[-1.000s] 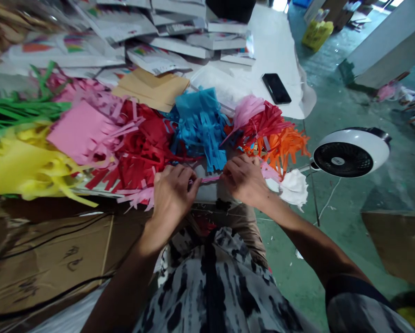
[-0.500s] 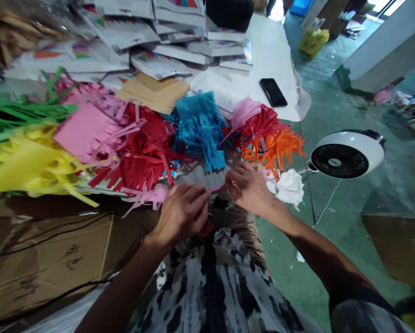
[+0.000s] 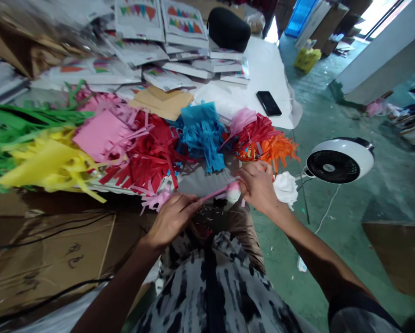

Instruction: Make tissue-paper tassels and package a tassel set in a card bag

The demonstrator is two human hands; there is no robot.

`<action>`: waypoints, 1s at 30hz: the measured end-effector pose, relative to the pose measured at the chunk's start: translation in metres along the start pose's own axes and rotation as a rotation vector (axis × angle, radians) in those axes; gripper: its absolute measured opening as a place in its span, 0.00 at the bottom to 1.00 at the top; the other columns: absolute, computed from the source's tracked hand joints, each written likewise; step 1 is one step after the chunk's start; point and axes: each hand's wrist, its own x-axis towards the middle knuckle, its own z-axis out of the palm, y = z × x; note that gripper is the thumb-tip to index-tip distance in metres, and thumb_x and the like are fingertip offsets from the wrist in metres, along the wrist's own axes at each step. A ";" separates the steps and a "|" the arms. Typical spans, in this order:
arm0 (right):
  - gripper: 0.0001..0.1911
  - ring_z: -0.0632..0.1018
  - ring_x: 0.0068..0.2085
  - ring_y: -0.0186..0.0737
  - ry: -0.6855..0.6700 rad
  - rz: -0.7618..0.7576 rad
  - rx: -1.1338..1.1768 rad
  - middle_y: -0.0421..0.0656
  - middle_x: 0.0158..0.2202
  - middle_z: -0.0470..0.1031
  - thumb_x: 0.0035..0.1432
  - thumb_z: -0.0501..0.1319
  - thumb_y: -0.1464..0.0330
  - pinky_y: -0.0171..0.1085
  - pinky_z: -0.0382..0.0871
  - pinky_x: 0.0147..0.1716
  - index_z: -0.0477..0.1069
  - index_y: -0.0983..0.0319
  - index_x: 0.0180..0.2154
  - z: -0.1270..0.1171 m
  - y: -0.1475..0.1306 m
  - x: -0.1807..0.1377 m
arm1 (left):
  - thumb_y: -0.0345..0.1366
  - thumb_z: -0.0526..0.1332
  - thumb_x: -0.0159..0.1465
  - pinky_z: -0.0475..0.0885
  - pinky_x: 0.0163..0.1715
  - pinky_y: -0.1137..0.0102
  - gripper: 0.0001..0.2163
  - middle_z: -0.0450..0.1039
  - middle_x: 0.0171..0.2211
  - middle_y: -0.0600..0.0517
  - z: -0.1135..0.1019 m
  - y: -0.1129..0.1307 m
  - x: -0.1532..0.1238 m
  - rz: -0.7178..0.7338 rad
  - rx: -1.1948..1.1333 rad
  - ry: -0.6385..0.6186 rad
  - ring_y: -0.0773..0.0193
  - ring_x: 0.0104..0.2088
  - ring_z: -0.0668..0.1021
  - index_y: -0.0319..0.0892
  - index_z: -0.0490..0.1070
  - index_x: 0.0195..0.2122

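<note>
Both hands work at the table's near edge, over my lap. A twisted pink paper strip point(image 3: 214, 193) stretches between them. My left hand point(image 3: 172, 218) pinches its lower left end, next to a pink paper fringe point(image 3: 157, 200). My right hand point(image 3: 257, 185) is closed on the strip's upper right end, where the pink paper bunches into a small wad point(image 3: 232, 191). Behind the hands lie heaps of fringed paper: red point(image 3: 148, 152), blue point(image 3: 202, 132), orange point(image 3: 280, 150), pink point(image 3: 101, 134), yellow point(image 3: 51, 164) and green point(image 3: 16, 127).
A white fan point(image 3: 339, 159) stands on the floor to the right, with white crumpled paper point(image 3: 285, 187) beside my right hand. A black phone point(image 3: 269, 103) lies on the white table point(image 3: 263, 69). Stacked packets point(image 3: 179, 64) fill the back. Flattened cardboard point(image 3: 47, 254) lies to the left.
The hands have drawn apart, pulling the pink strip out longer. My left hand dropped toward my lap and my right moved right. The camera has tilted up a little.
</note>
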 end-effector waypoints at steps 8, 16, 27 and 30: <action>0.07 0.77 0.49 0.43 0.120 -0.298 0.007 0.38 0.39 0.82 0.69 0.62 0.70 0.52 0.51 0.63 0.78 0.53 0.41 0.009 -0.062 -0.002 | 0.27 0.63 0.69 0.74 0.40 0.67 0.12 0.81 0.40 0.47 -0.020 0.023 0.022 -0.051 0.037 0.149 0.60 0.38 0.78 0.45 0.79 0.51; 0.10 0.76 0.48 0.44 0.239 -0.218 -0.102 0.37 0.39 0.83 0.71 0.62 0.69 0.52 0.55 0.57 0.79 0.49 0.38 -0.037 -0.058 0.046 | 0.32 0.66 0.67 0.75 0.43 0.65 0.07 0.82 0.39 0.49 -0.041 0.036 0.081 -0.195 -0.035 0.455 0.60 0.40 0.80 0.48 0.83 0.43; 0.09 0.77 0.45 0.47 0.313 -0.132 0.042 0.40 0.37 0.82 0.69 0.64 0.65 0.54 0.59 0.56 0.80 0.49 0.34 -0.065 -0.066 0.062 | 0.44 0.78 0.55 0.66 0.27 0.75 0.13 0.79 0.28 0.51 -0.058 0.033 0.111 -0.819 -1.420 0.188 0.69 0.27 0.74 0.40 0.82 0.31; 0.07 0.78 0.46 0.46 0.350 -0.165 0.177 0.39 0.38 0.84 0.68 0.64 0.66 0.51 0.64 0.54 0.82 0.49 0.39 -0.062 -0.067 0.063 | 0.42 0.79 0.52 0.67 0.28 0.75 0.12 0.76 0.26 0.54 -0.050 0.028 0.111 -0.814 -1.505 0.185 0.71 0.27 0.73 0.41 0.82 0.29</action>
